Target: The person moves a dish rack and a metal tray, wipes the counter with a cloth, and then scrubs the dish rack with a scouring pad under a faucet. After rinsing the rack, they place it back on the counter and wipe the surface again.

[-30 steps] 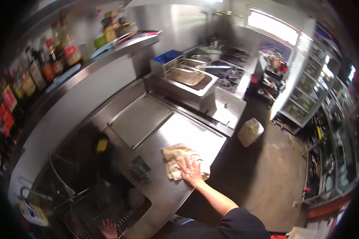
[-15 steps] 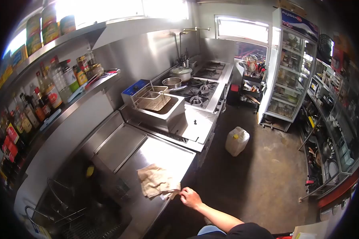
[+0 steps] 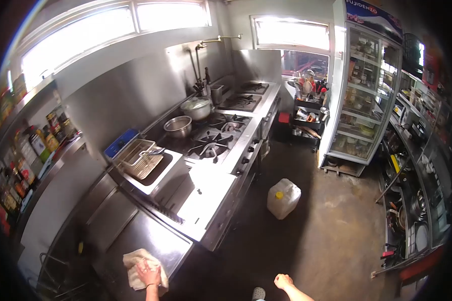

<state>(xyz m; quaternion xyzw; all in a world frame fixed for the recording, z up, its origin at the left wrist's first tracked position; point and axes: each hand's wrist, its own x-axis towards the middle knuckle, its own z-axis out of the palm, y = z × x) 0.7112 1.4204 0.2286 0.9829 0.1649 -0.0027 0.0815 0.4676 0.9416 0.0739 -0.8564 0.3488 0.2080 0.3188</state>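
A crumpled beige cloth (image 3: 132,262) lies near the front edge of the stainless steel counter (image 3: 148,228). On top of it rests my left hand (image 3: 148,275), its fingers pressed into the fabric and gripping it. My right hand (image 3: 284,281) hangs in the air over the floor, well to the right of the counter. Its fingers are curled in, and nothing shows in them.
A deep fryer with a wire basket (image 3: 144,163) stands beyond the counter, before a gas stove (image 3: 211,144) bearing a steel bowl (image 3: 178,127) and a lidded pot (image 3: 196,107). A plastic jug (image 3: 284,200) stands on the floor. A glass-door fridge (image 3: 361,90) and shelves line the right.
My left hand has come into view and onto the cloth. My right hand has moved away from the counter edge to the right. The view has shifted toward the stove.
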